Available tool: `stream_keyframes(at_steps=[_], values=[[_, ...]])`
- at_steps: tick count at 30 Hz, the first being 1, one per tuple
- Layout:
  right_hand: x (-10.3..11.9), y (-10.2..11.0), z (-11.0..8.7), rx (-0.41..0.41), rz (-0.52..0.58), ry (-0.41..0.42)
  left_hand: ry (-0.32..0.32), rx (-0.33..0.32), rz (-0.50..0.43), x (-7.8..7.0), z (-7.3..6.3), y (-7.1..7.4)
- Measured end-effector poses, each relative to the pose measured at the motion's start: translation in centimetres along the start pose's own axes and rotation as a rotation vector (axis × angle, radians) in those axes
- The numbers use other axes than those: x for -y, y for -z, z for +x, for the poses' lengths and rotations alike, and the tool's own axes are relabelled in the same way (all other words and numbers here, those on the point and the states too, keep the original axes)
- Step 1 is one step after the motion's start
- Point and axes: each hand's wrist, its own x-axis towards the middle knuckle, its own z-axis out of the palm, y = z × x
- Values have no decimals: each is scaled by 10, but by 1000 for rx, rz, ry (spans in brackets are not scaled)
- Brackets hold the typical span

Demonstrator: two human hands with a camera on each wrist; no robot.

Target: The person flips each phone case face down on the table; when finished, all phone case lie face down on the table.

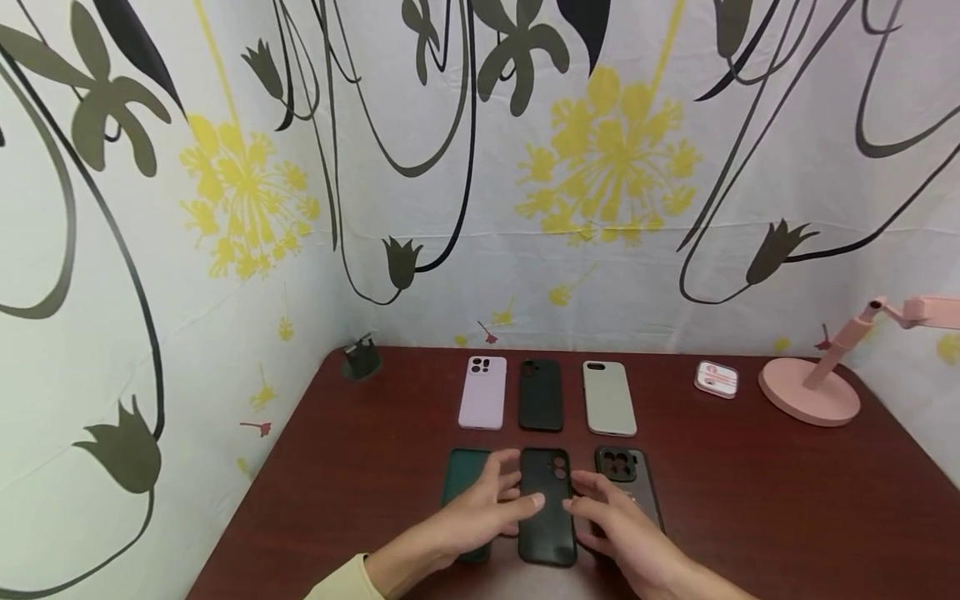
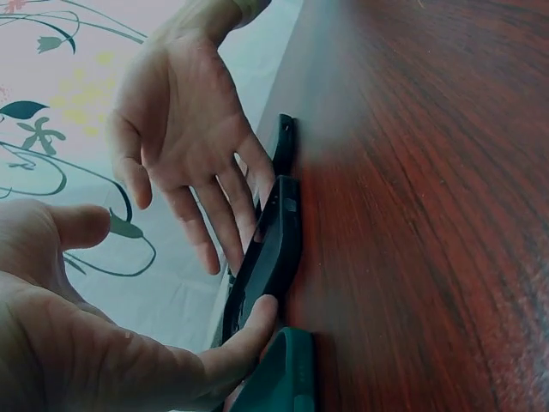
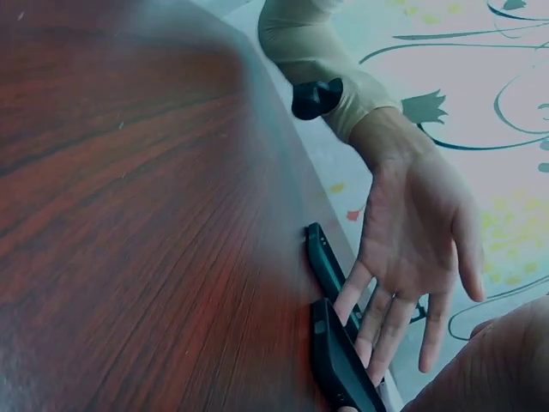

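Observation:
A black phone case (image 1: 547,537) lies on the table between my two hands in the head view. My left hand (image 1: 480,512) is at its left side, fingers spread, the thumb reaching over its face. On the other side is my right hand (image 1: 622,525), fingers loosely bent beside the case's right edge. The left wrist view has a left fingertip (image 2: 262,313) at the edge of the black case (image 2: 279,240); firm contact cannot be told. A dark green case (image 1: 459,479) is partly hidden under the left hand, and a grey case with black camera frame (image 1: 617,463) under the right.
Behind stand a back row: a lilac case (image 1: 483,393), a black-green case (image 1: 540,396) and a pale grey-green case (image 1: 610,398). Farther right are a small white square box (image 1: 717,378) and a pink stand (image 1: 810,392). A dark object (image 1: 363,358) sits at the back left corner.

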Motion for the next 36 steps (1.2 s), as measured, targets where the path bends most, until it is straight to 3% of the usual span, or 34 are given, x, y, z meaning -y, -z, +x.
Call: stream_keyframes(at_steps=[5, 16, 23, 36], values=[[1, 1, 0, -3, 52, -31, -3, 5, 9, -1, 0, -1], [-1, 3, -1, -19, 141, -4, 1, -6, -1, 1, 1, 2], [-1, 4, -5, -42, 175, 36, -21, -3, 100, 2, 2, 2], [5, 3, -9, 27, 229, 63, -31, 12, 145, 0, 2, 0]])
